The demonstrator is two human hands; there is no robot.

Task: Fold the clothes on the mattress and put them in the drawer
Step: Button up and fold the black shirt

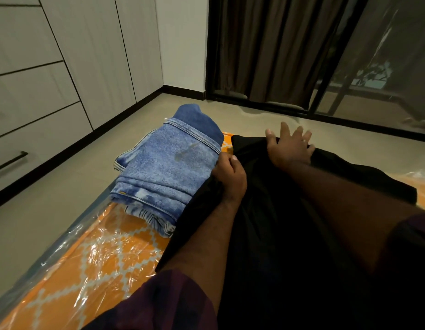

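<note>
A black garment (266, 222) lies spread over the orange patterned mattress (92, 265), which is wrapped in clear plastic. My left hand (229, 179) pinches the garment's left edge in a closed grip. My right hand (290, 148) rests flat on the garment's far end with fingers spread. Just left of the black garment sit folded blue jeans (164, 167), stacked on a folded white printed piece (156, 220). A darker blue folded item (195, 117) lies at the far end of the jeans.
White wardrobe drawers with a black bar handle (9, 161) line the left wall across a strip of beige floor (52, 201). Dark curtains (278, 48) and a glass sliding door (385, 67) stand beyond the mattress.
</note>
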